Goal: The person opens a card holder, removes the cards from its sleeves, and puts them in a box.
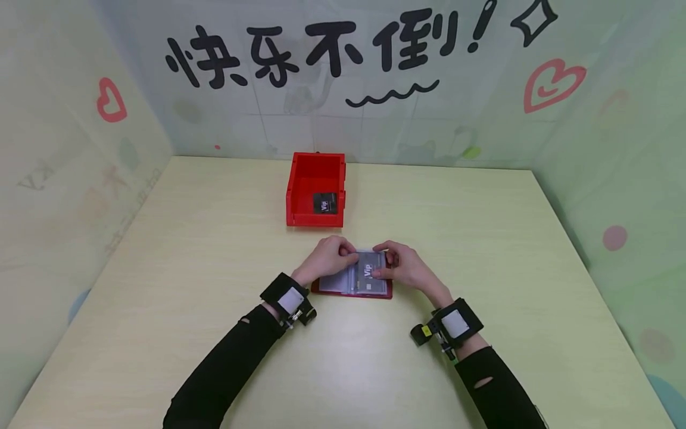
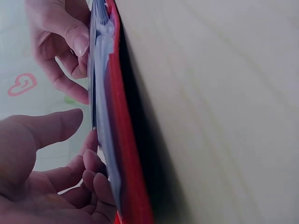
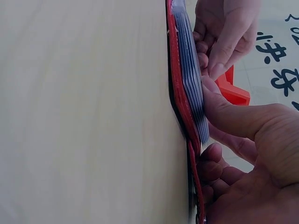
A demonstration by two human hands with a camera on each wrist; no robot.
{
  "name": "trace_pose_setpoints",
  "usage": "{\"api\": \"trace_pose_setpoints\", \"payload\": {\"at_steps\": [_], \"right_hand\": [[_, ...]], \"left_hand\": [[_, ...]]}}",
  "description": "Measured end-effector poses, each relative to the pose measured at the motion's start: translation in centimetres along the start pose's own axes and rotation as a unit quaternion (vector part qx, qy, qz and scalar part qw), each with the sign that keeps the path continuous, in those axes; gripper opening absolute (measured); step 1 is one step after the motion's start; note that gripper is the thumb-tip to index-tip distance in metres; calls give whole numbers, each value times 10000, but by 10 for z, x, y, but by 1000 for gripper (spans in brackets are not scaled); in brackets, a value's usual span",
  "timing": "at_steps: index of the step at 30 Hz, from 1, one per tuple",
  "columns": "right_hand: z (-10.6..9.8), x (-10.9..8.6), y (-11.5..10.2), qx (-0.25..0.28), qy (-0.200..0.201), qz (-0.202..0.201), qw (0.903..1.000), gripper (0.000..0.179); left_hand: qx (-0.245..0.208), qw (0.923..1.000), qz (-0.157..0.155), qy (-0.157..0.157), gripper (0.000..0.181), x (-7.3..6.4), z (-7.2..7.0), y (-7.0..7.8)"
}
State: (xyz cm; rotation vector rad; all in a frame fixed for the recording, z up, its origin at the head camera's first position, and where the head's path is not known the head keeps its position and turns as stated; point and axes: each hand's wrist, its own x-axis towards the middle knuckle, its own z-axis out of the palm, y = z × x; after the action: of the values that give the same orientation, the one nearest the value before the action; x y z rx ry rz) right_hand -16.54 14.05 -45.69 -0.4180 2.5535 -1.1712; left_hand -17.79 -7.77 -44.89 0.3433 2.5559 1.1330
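Observation:
A red-covered card holder [image 1: 352,295] lies opened on the table, showing clear sleeves. On its right side is a grey VIP card [image 1: 364,280]; whether it is fully inside a sleeve cannot be told. My right hand [image 1: 407,266] has its thumb on the card's face and its forefinger by the top edge, pinching the card there. At the holder's top middle, my left hand [image 1: 333,256] has fingertips against the sleeves' edge. In the left wrist view, the left thumb [image 2: 60,126] stands out straight, a little apart from the card.
Behind the holder stands a red bin [image 1: 315,221], its open top facing up. A dark VIP card [image 1: 324,204] lies inside it, near the front right. Printed wall panels [image 1: 343,134] bound the pale table [image 1: 214,238] at the back and on both sides.

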Motion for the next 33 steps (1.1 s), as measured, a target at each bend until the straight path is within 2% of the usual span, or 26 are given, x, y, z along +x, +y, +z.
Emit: {"api": "trace_pose_setpoints", "payload": {"at_steps": [9,18,24,33], "right_hand": [[0,0,-1,-50,23,-41,10000,55],[0,0,0,-41,7,-16,10000,55],[0,0,0,-48,13,-19,10000,55],[0,0,1,12,16,-27,10000,54]], "left_hand": [[144,9993,-310,-150,26,0,0,6],[216,9993,-254,-168,21,-1,1,6],[405,9983,-412,-124,22,1,2,10],[393,9969,-628,-247,24,0,-3,9]]}}
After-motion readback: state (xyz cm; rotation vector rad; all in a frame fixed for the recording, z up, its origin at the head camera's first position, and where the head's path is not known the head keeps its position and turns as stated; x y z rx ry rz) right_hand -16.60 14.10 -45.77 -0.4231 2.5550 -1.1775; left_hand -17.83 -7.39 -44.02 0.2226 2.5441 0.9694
